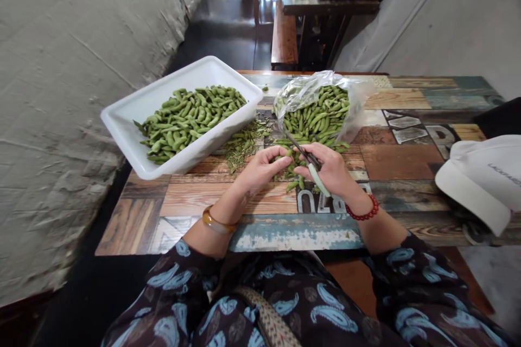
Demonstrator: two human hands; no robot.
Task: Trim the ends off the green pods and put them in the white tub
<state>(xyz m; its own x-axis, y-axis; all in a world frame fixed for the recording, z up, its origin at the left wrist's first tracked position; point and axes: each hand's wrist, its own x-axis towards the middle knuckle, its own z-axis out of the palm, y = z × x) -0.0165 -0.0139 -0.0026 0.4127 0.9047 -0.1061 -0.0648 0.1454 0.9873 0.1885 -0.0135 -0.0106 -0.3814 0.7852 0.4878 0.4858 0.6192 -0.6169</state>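
My right hand (329, 169) is closed around a pair of scissors (318, 178) with a pale green handle, their blades pointing up and left. Close beside it, my left hand (266, 169) pinches a green pod (289, 153) between thumb and forefinger. Behind my hands, many pods (319, 114) spill from a clear plastic bag (358, 111). A white tub (189, 167) at the left holds a heap of green pods (193, 119). Small green trimmings (241, 147) lie between the tub and the bag. A few loose pods (300, 181) rest just under my hands.
The patchwork wooden table (264, 199) spans the view before me. At its right edge sits a white cap (480, 173). A wooden bench (284, 35) and another table (325, 6) with items on it stand beyond. A rough grey wall (73, 65) runs along the left.
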